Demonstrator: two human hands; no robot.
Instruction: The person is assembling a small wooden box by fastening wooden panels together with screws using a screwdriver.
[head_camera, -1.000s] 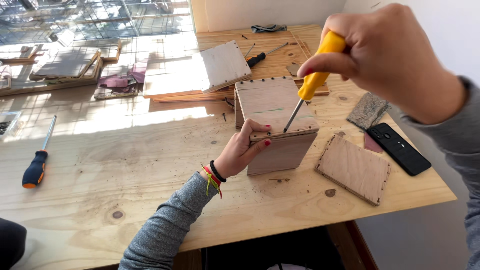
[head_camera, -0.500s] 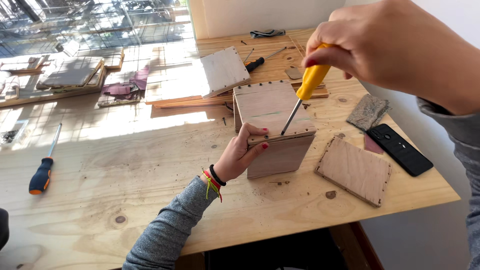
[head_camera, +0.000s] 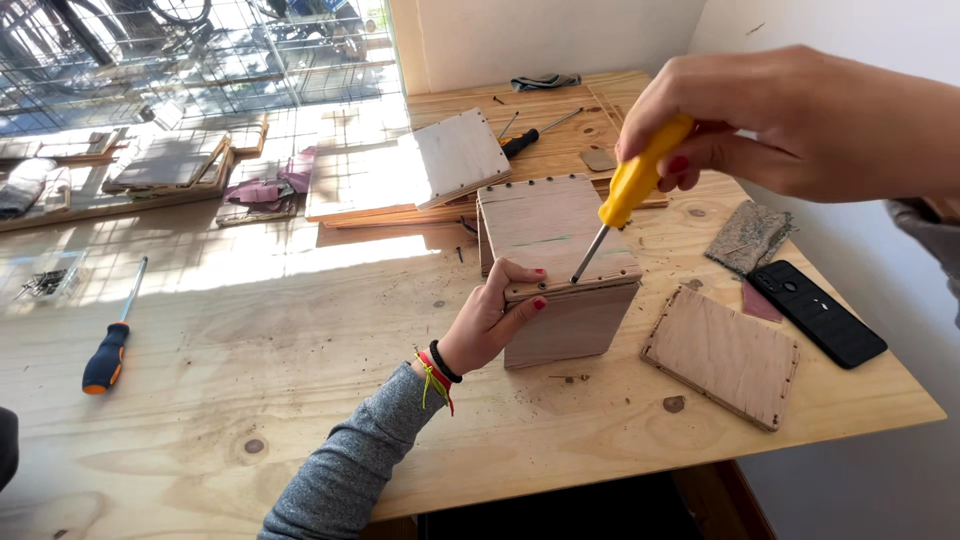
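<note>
A small plywood box (head_camera: 565, 320) stands near the middle of the wooden table (head_camera: 300, 400). My left hand (head_camera: 490, 320) grips its near left corner, thumb lying along the top edge. My right hand (head_camera: 800, 120) holds a yellow-handled screwdriver (head_camera: 630, 190) tilted down, and its tip rests on the front edge of the box's top panel. Small holes run along the rims of that panel.
A loose plywood panel (head_camera: 722, 355) lies right of the box, with a black phone (head_camera: 817, 312) and a grey sanding block (head_camera: 748, 236) beyond it. An orange-and-black screwdriver (head_camera: 108, 350) lies far left. Another panel (head_camera: 458, 156), boards and a black-handled screwdriver (head_camera: 530, 138) sit behind.
My right hand with the yellow screwdriver has stayed on the box's front top edge and turned slightly. The view has shifted a little. My left hand keeps its grip.
</note>
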